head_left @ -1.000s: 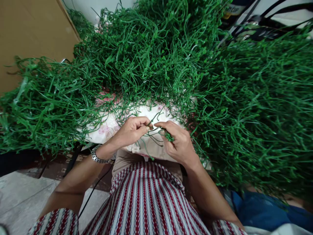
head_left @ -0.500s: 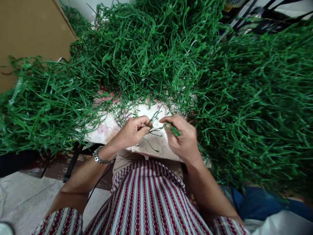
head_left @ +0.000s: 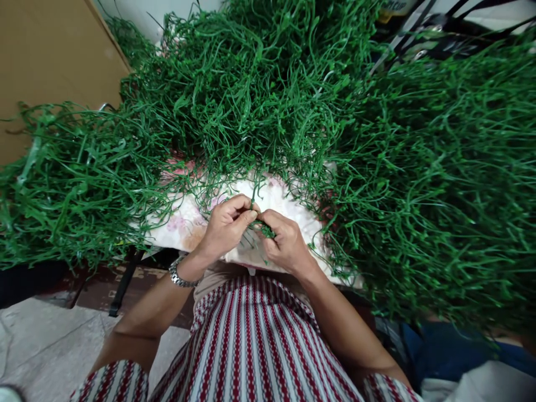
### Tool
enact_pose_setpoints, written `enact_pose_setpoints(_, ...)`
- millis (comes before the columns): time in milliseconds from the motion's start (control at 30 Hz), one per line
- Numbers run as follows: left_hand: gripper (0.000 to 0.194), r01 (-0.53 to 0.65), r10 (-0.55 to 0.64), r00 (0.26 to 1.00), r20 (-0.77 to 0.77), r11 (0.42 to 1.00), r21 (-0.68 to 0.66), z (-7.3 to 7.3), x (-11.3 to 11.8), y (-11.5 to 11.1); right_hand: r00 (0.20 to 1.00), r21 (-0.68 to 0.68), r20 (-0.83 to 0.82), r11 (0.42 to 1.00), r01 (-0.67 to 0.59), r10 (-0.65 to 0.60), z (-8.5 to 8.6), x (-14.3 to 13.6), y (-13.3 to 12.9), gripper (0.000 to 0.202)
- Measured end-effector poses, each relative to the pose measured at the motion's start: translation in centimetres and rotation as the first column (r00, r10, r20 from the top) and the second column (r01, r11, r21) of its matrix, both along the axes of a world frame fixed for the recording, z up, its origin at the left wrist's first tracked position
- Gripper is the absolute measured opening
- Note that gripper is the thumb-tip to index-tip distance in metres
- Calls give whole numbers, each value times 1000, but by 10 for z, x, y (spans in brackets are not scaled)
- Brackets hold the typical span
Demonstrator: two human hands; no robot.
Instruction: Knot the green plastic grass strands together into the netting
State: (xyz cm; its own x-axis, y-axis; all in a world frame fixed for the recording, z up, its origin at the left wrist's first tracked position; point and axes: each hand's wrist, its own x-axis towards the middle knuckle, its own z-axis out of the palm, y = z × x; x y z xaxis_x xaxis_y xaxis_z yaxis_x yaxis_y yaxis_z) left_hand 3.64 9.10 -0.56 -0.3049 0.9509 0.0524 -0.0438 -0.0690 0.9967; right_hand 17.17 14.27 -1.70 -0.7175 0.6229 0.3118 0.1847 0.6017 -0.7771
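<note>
1. a thin green sprig [head_left: 254,190] is pinched by the left hand [head_left: 228,226], its thumb and forefinger brought together on the stem; the sprig's upper end is pointed away from the body, over the cloth [head_left: 165,237].
2. a small green bundle [head_left: 265,228] is gripped by the right hand [head_left: 285,241], the fingers being curled around it.
3. the two hands are held close together above the front part of the cloth; whether their fingertips touch cannot be told.
4. the cloth is patterned with pink and purple flowers on white, and its far part is covered by a large heap of green strands [head_left: 251,95].
5. the left side is filled by another green heap [head_left: 79,184], and the right side by a broad green mass [head_left: 444,184].
6. a metal-banded watch [head_left: 180,273] is worn on the left wrist, and a red-and-white striped garment [head_left: 251,340] is worn by the person.
7. a brown panel [head_left: 54,56] is seen at the upper left, behind the left heap.
</note>
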Motion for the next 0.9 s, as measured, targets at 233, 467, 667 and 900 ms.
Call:
enact_pose_setpoints(233, 15, 41, -12, 882, 470, 998, -52, 2, 4, -2, 988, -363, -146, 926, -103, 53, -3, 1, 1, 10)
enact_pose_setpoints(467, 17, 171, -36, 816, 578, 968, -182, 11, 3, 4, 987, -82, -13, 984, -160, 159, 2, 2, 5, 9)
enact_pose_setpoints(667, 6, 59, -20, 970, 244, 987, -150, 3, 9, 1, 977, 192, 141, 964, -185, 160, -5, 5, 9, 17)
enact_pose_setpoints(900, 14, 68, -81, 983, -165, 994, -86, -6, 9, -9, 951, 393, 309, 911, -125, -3, -1, 7, 4, 21)
